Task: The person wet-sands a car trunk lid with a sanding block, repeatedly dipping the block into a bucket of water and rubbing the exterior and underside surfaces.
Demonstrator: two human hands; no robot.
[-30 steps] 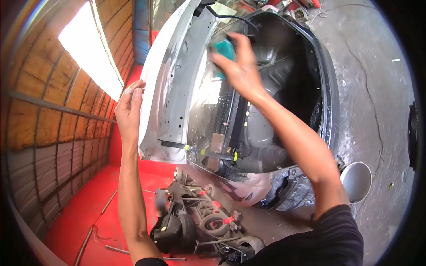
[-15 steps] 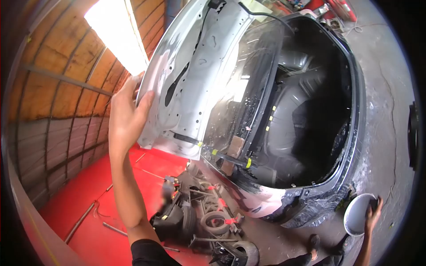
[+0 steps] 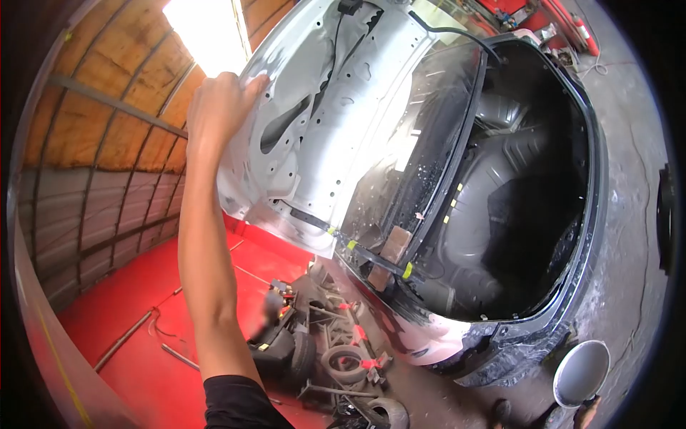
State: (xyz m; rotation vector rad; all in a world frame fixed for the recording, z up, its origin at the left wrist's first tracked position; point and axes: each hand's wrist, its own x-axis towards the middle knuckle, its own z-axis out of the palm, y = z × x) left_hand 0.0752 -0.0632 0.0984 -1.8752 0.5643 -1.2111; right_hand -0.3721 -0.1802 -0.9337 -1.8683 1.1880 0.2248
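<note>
A raised trunk lid (image 3: 382, 121), bare whitish metal with cutouts and holes on its inner side, stands up at the back of a car. My left hand (image 3: 225, 104) is closed on its outer edge, thumb on the inner face and the other fingers largely hidden behind. Below it is the dark open trunk (image 3: 500, 164). At the lower right is a round grey bucket (image 3: 582, 373) with a pale rim, its opening towards me. My right hand (image 3: 589, 412) is at the bucket's lower edge, mostly hidden, so its grip does not show.
Wooden blocks (image 3: 390, 257) and taped dark strips lie by the trunk's corner. Car parts and wheels (image 3: 344, 363) cover the floor beside a red surface (image 3: 143, 350). A bright lamp (image 3: 207, 32) hangs near the lid's edge. My feet are near the bucket.
The view has shifted, putting the car farther right. My left hand has moved higher along the lid edge. My right hand has dropped from the bucket's right rim, where it had something dark, to its lower edge.
</note>
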